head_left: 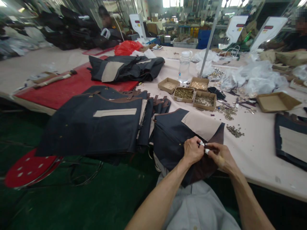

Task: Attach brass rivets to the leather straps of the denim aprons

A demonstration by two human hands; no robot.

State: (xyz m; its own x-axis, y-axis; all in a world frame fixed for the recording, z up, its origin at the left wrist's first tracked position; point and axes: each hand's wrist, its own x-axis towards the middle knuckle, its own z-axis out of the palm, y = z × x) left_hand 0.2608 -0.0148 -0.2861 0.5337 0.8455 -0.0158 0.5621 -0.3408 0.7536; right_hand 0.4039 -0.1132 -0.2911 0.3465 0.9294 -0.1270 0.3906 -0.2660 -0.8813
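A dark fabric piece (pixel 168 131) with a beige panel (pixel 201 124) and a brown part lies over the table edge and my lap. My left hand (pixel 193 150) is closed on the fabric where dark cloth meets brown. Close beside it, my right hand (pixel 220 156) pinches at the same spot, its thumb and index finger nearly touching the left fingers. White wraps show on some fingertips. Whatever small part sits between the fingers is hidden. To the left is a stack of similar dark fabric pieces (pixel 115 127) with brown trim.
Small cardboard boxes of metal fittings (pixel 183 99) stand ahead, near a clear water bottle (pixel 184 67). Loose metal rings (pixel 235 131) lie right of the fabric. An open cardboard tray (pixel 277 102) and plastic bags (pixel 254 76) are farther right. A red stool (pixel 31 169) stands lower left.
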